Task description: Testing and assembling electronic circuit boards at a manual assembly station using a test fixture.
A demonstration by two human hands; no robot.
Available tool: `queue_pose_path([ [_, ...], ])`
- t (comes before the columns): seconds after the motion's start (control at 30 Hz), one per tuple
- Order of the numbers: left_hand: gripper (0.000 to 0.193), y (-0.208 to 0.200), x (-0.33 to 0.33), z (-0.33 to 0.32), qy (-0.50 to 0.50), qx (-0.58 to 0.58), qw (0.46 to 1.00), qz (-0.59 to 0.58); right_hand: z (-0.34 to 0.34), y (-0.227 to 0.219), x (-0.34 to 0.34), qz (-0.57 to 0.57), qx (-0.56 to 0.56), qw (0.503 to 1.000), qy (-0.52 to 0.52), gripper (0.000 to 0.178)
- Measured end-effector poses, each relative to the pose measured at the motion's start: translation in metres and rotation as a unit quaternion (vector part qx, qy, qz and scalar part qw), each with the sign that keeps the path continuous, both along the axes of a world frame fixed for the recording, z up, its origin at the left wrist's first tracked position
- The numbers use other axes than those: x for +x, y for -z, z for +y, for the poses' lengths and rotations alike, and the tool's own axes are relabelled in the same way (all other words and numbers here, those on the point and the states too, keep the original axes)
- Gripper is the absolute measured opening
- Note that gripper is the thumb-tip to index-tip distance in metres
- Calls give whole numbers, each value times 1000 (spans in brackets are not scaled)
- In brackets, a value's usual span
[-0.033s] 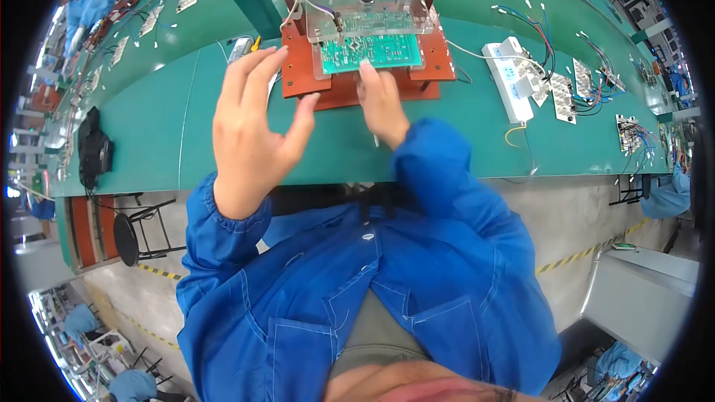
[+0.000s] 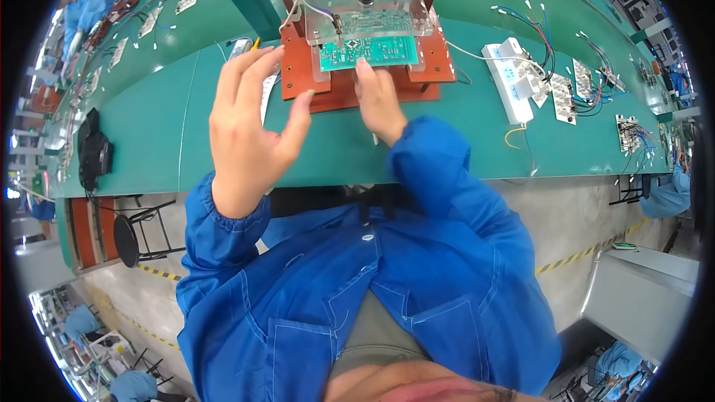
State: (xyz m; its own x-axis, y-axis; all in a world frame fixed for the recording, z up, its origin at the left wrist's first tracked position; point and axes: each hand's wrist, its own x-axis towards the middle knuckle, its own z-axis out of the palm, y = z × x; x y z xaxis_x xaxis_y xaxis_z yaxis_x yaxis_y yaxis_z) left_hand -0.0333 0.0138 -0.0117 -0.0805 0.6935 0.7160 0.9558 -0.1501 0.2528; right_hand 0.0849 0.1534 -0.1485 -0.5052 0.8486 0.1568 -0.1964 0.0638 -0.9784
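A green circuit board (image 2: 376, 54) lies in the red test fixture (image 2: 304, 78), below a clear plastic plate (image 2: 372, 24). My right hand (image 2: 381, 100) is closed at the board's front edge. Its thumb rests on top of that edge, and the other fingers curl below, partly hidden. A thin white tip pokes out under this hand; what it belongs to is hidden. To the left of the fixture, my left hand (image 2: 249, 119) hovers with fingers stretched and thumb apart, holding nothing.
On the green workbench (image 2: 447, 152), a white power strip (image 2: 510, 82) stands right of the fixture, beside several wired boards (image 2: 564, 97). A black object (image 2: 94, 145) lies at the left. A dark stool (image 2: 128, 238) stands on the floor, and another person in blue (image 2: 100, 0) is at far left.
My left hand has shifted slightly left. My right hand and the circuit board have moved a little to the left too.
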Motion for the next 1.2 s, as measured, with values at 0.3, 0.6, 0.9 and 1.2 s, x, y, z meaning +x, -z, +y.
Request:
queue_pose_path([
  [0.3, 25, -78, -46, 79, -18, 196, 979, 54, 11, 17, 2, -50, -36, 998, -4, 48],
  [0.6, 49, -189, -10, 168, -26, -273, 958, 87, 11, 15, 1, -30, -80, 992, -90, 47],
  [0.9, 28, -30, 20, 93, 151, 224, 948, 167, 13, 42, -2, 35, 97, 995, -2, 45],
  [1.2, 36, 120, -71, -155, -234, 80, 966, -78, -36, 0, 41, -253, 347, 901, 63, 55],
])
